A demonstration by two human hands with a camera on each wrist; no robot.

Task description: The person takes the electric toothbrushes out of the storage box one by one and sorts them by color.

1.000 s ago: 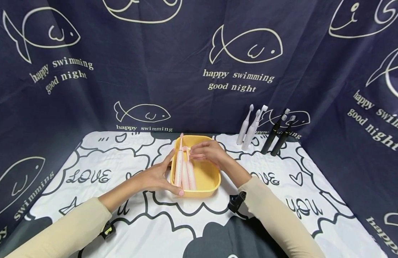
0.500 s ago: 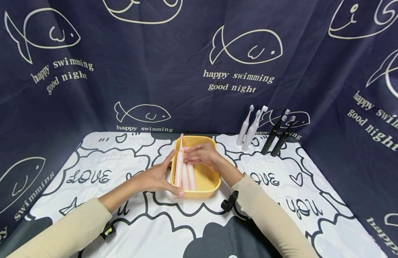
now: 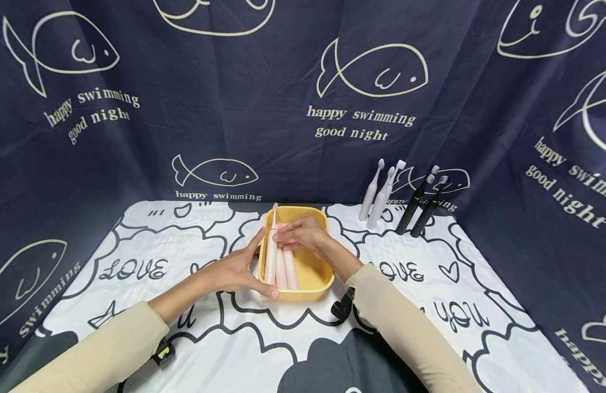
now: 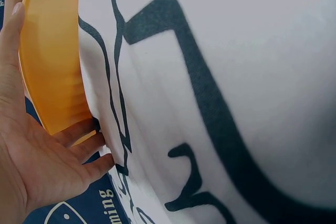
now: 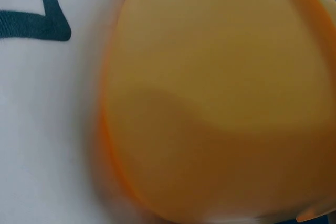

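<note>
A yellow box (image 3: 315, 273) stands on the table, its outer wall (image 4: 52, 56) seen in the left wrist view. Inside, along its left side, are three pink electric toothbrushes: the leftmost toothbrush (image 3: 271, 265) leans above the rim, and beside it are the middle toothbrush (image 3: 280, 273) and the right toothbrush (image 3: 290, 273). My left hand (image 3: 239, 270) grips the box's left side, thumb on the front rim and fingers round the wall. Fairly straight, the fingers of my right hand (image 3: 305, 234) reach over the toothbrushes to the leftmost one, hiding their upper parts; its thumb is unclear.
Several white electric toothbrushes (image 3: 378, 204) and black electric toothbrushes (image 3: 410, 213) stand upright at the back right. A white patterned cloth (image 3: 209, 349) covers the table. Dark blue curtains (image 3: 283, 125) enclose the back and sides.
My right hand has moved left inside the box, from the right toothbrush's top to the leftmost toothbrush. The left hand and the box have stayed in place.
</note>
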